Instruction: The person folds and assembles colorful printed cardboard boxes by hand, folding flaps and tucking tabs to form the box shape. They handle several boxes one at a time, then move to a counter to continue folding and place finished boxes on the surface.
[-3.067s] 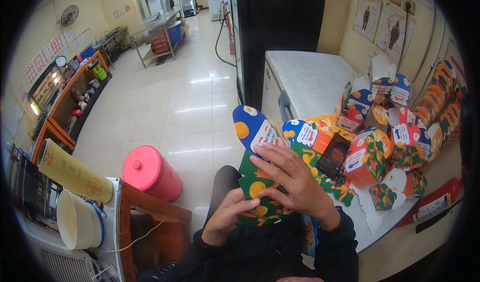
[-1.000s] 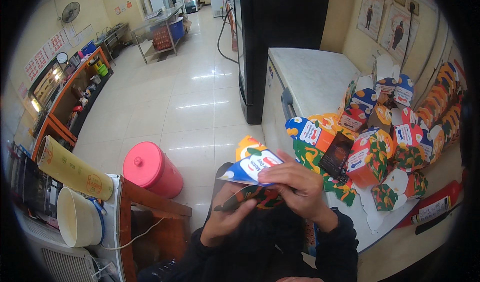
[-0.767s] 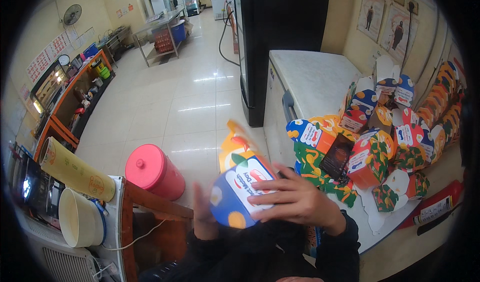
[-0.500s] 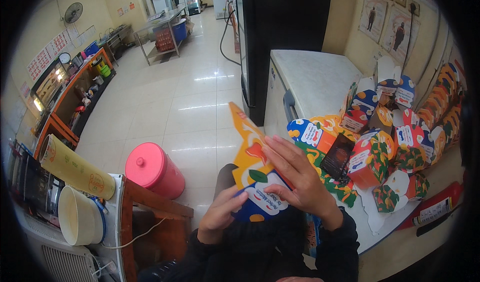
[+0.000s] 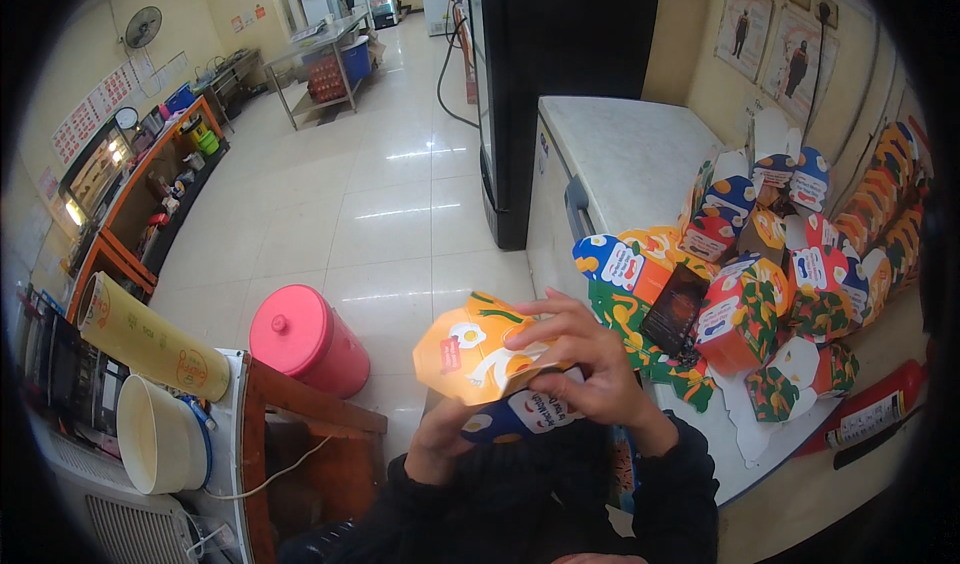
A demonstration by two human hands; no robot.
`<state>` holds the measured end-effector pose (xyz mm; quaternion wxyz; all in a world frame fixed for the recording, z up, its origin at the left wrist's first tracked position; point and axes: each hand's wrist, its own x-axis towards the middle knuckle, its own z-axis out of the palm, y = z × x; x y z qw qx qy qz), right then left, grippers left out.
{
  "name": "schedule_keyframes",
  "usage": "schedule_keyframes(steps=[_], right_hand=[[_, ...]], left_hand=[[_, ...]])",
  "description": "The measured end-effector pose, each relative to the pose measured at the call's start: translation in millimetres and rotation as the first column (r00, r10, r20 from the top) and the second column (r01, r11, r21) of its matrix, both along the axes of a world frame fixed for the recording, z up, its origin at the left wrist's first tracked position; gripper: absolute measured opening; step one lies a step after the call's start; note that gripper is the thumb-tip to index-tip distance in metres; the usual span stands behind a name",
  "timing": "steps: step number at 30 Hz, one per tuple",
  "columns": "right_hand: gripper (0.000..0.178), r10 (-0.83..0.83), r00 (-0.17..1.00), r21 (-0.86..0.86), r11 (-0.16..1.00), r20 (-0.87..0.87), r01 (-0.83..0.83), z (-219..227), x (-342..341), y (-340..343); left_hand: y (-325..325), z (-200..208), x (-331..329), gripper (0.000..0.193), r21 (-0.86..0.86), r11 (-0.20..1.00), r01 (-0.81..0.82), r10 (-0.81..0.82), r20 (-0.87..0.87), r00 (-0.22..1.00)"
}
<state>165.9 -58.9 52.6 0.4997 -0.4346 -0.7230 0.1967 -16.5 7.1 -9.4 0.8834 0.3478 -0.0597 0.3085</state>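
A printed paper food carton point(image 5: 478, 352), orange and blue with egg and leaf pictures, is held up over my lap. At its lower left my left hand point(image 5: 440, 442) grips the carton, fingers partly hidden underneath. My right hand point(image 5: 590, 369) wraps the right side, its fingers on the orange panel and its thumb near the blue face. The wide orange panel is turned upward. To my right, several folded cartons point(image 5: 735, 319) in blue, red, green and orange lie piled up.
A dark phone-like slab point(image 5: 675, 312) lies among the cartons by the white chest freezer point(image 5: 630, 144). A red fire extinguisher point(image 5: 870, 414) is at far right. At left are a pink lidded bin point(image 5: 305, 339), a yellow cup stack point(image 5: 160, 339) and a cream tub point(image 5: 150, 434).
The carton has turned, so its orange panel now faces up and left rather than standing on edge. My right fingers have spread over it, and my left hand has shifted beneath its lower edge.
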Motion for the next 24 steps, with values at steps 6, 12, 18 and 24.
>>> schedule_keyframes(steps=[6, 12, 18, 24], right_hand=[[0.015, -0.036, 0.994, -0.09, 0.995, 0.105, 0.046, 9.6, 3.9, -0.7], [0.02, -0.225, 0.935, 0.0, 0.972, 0.275, 0.234, 3.5, 3.0, 4.9], [0.019, -0.199, 0.972, -0.042, 0.978, 0.126, 0.205, -2.6, -1.2, 6.3], [0.02, -0.13, 0.991, -0.104, 0.986, 0.013, 0.131, -2.0, -4.1, 4.8]], left_hand=[[1.2, 0.8, -14.3, 0.077, 0.108, 0.947, -0.304, 0.307, -0.02, 0.951], [-18.4, 30.9, 0.7, 0.035, 0.336, 0.765, -0.549, 0.642, -0.339, 0.687], [-22.5, 28.5, 1.4, 0.035, 0.512, 0.629, -0.585, 0.76, -0.247, 0.601], [-22.9, 28.3, 3.5, 0.034, 0.539, 0.547, -0.641, 0.815, -0.166, 0.556]])
